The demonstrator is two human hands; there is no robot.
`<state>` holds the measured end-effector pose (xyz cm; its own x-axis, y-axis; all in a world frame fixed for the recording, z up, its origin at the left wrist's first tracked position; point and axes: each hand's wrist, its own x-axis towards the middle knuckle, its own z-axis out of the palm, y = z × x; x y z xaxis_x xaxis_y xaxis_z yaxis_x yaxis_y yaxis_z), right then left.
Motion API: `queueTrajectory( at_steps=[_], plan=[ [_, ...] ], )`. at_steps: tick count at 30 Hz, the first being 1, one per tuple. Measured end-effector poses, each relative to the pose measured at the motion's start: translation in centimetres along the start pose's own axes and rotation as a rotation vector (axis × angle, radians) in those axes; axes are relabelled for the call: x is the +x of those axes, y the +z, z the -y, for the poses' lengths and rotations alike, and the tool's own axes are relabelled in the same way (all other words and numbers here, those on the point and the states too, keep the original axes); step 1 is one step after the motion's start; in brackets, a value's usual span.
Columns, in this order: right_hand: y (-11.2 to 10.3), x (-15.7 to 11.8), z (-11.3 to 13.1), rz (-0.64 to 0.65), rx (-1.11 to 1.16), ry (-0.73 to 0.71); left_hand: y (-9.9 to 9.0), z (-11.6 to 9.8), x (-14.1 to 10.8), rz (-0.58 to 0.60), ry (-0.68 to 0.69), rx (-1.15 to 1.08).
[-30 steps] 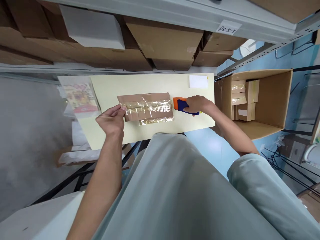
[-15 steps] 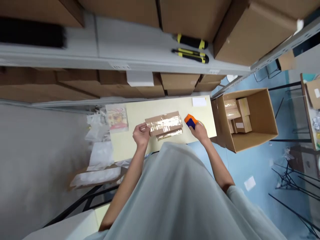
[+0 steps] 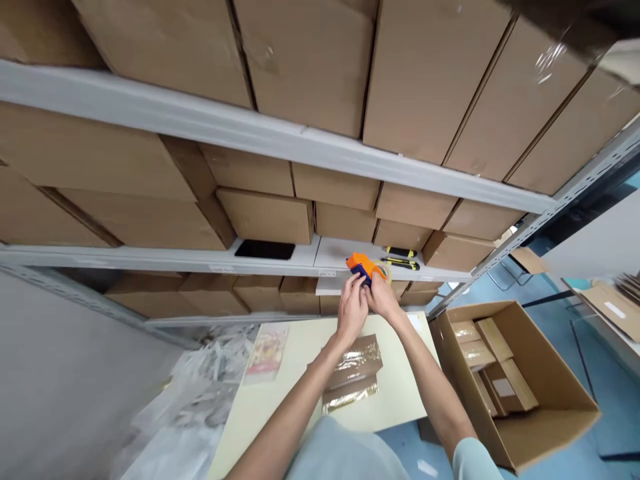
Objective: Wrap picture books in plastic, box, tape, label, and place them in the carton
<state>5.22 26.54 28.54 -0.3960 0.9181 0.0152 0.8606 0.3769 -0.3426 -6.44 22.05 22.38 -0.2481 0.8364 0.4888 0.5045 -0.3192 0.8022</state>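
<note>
An orange and blue tape dispenser [image 3: 361, 263] with a roll of tape is raised in front of the shelf, above the table. My right hand [image 3: 382, 293] is closed round its handle. My left hand [image 3: 353, 305] is against the dispenser's blue front part with its fingers bent in; whether they pinch the tape end is too small to tell. Below my forearms a brown cardboard box [image 3: 357, 359] with shiny clear tape lies on the pale yellow table [image 3: 400, 393]. A second taped piece [image 3: 351, 393] lies along its near side.
Shelves packed with cardboard boxes [image 3: 265, 217] rise ahead. Utility knives [image 3: 400, 264] and a black flat object [image 3: 265, 249] lie on one shelf. A large open carton [image 3: 555, 400] holding several small boxes stands right. A printed picture sheet [image 3: 267, 350] lies left, beside plastic wrapping [image 3: 200, 387].
My right hand has lifted the tape dispenser up from the table's right side. My left hand has left the taped box and come to the dispenser. The view has tilted up toward the shelves.
</note>
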Motion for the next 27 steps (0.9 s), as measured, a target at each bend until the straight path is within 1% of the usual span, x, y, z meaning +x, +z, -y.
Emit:
queueTrajectory(
  at_steps=[3, 5, 6, 8, 12, 14, 16, 18, 19, 21, 22, 23, 25, 27],
  plan=[
    [-2.3, 4.7, 2.0, -0.042, -0.089, -0.034, 0.1, 0.1, 3.6, -0.057, -0.027, -0.011],
    [-3.2, 7.2, 2.9, -0.044, -0.12, -0.042, -0.1, 0.0, 4.8, -0.062, -0.029, -0.008],
    [-3.5, 8.2, 3.2, -0.039, -0.131, -0.044, -0.2, -0.1, 5.0, -0.06, -0.021, -0.003],
    [-3.6, 9.8, 3.5, -0.019, -0.154, -0.04, -0.4, -0.3, 4.4, -0.057, 0.004, 0.011],
    [-2.8, 11.5, 3.6, 0.025, -0.177, -0.015, -0.7, 0.1, 1.8, -0.041, 0.02, 0.047],
    [-2.5, 11.6, 3.5, 0.027, -0.18, -0.015, -1.1, 1.0, 0.3, -0.012, -0.014, 0.07],
    [-2.1, 11.0, 3.2, 0.014, -0.183, -0.022, -1.9, 2.6, -1.5, 0.027, -0.077, 0.093],
    [-1.0, 9.3, 2.5, -0.048, -0.173, -0.025, -3.2, 4.8, -4.1, 0.059, -0.18, 0.116],
    [-0.1, 8.0, 1.9, -0.096, -0.157, -0.027, -4.0, 6.0, -5.8, 0.068, -0.255, 0.129],
    [2.5, 4.1, 0.2, -0.18, -0.098, -0.024, -5.7, 8.3, -9.9, 0.075, -0.461, 0.156],
    [4.2, 1.6, -0.9, -0.194, -0.061, -0.017, -6.5, 9.2, -12.2, 0.083, -0.584, 0.171],
    [6.1, -1.1, -2.0, -0.18, -0.024, -0.002, -7.1, 10.0, -14.4, 0.1, -0.694, 0.186],
    [10.1, -6.9, -4.3, -0.087, 0.044, 0.056, -8.0, 10.9, -18.4, 0.153, -0.851, 0.216],
    [14.0, -12.3, -6.1, 0.013, 0.124, 0.139, -7.9, 11.1, -21.0, 0.219, -0.917, 0.239]
  ],
)
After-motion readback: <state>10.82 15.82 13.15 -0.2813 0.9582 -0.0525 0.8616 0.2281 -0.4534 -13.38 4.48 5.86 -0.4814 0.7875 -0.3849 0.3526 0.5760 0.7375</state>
